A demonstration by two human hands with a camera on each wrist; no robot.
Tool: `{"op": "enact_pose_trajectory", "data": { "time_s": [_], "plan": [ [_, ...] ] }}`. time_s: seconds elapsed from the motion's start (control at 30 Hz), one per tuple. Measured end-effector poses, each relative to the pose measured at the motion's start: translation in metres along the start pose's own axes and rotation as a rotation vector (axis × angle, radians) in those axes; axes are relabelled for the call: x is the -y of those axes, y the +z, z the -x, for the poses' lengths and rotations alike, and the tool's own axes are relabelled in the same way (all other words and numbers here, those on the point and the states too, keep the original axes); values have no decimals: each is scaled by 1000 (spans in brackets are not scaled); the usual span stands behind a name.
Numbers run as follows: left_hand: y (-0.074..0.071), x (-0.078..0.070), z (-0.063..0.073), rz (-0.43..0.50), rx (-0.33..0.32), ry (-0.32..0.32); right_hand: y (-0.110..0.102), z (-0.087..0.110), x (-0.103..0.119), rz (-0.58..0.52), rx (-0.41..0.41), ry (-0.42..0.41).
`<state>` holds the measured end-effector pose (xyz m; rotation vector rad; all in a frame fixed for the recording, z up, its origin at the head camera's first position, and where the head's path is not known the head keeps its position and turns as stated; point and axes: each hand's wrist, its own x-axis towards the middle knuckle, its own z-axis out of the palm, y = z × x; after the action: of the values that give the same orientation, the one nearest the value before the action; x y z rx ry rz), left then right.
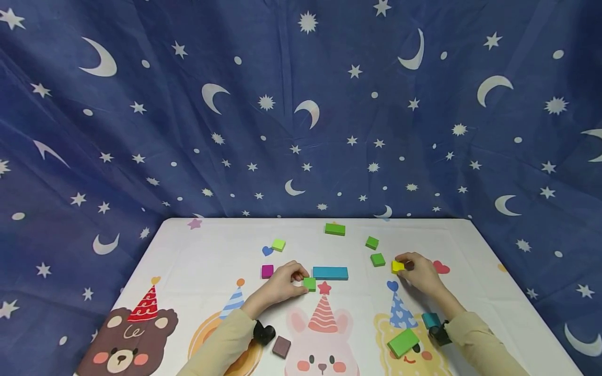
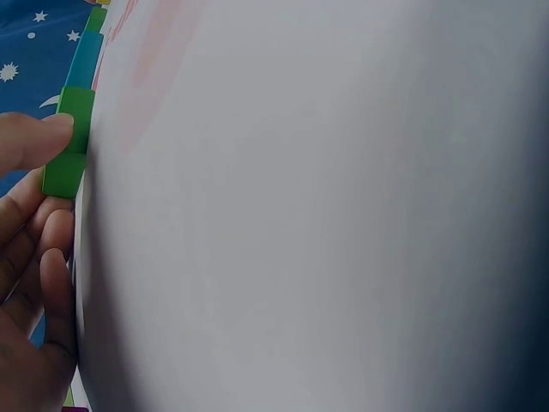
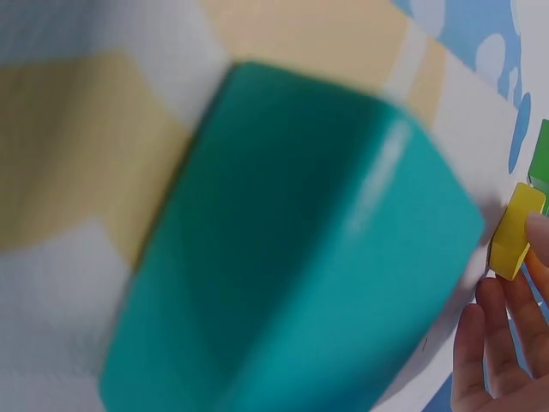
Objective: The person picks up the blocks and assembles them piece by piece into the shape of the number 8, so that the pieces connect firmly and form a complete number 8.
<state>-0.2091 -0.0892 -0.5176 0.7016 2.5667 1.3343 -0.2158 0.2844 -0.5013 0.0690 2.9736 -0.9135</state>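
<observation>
My left hand (image 1: 285, 283) pinches a small green block (image 1: 309, 284) at the middle of the table. In the left wrist view the thumb lies on the near face of this green block (image 2: 65, 176), with fingers behind it. Just beyond it lies a long blue block (image 1: 330, 273). Over on the right, my right hand (image 1: 421, 272) holds a yellow block (image 1: 397, 267) between thumb and fingers. That yellow block (image 3: 515, 230) shows at the right edge of the right wrist view. A teal block (image 3: 292, 249), close to the camera, fills much of that view.
Two small green blocks (image 1: 378, 259) lie left of the yellow one, and a longer green block (image 1: 335, 229) at the back. A light-green block (image 1: 278, 245) and a magenta block (image 1: 267, 271) are left. Nearer lie a brown block (image 1: 281, 347) and a large green block (image 1: 403, 342).
</observation>
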Motion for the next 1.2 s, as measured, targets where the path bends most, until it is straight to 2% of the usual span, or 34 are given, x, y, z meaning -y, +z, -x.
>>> {"op": "enact_pose_trajectory", "data": {
  "time_s": [0.4,0.57,0.77,1.2],
  "plan": [
    [0,-2,0,2,-6,16,2,1,-2,-14,-21,-6],
    [0,-2,0,11,4,-10,1,3,-1,-11,-28,-4],
    [-1,0,-1,2,4,-8,0,4,1,-16,-29,-12],
    [1,3,-2,8,-11,27,-4,12,16,-50,-44,-105]
  ]
}}
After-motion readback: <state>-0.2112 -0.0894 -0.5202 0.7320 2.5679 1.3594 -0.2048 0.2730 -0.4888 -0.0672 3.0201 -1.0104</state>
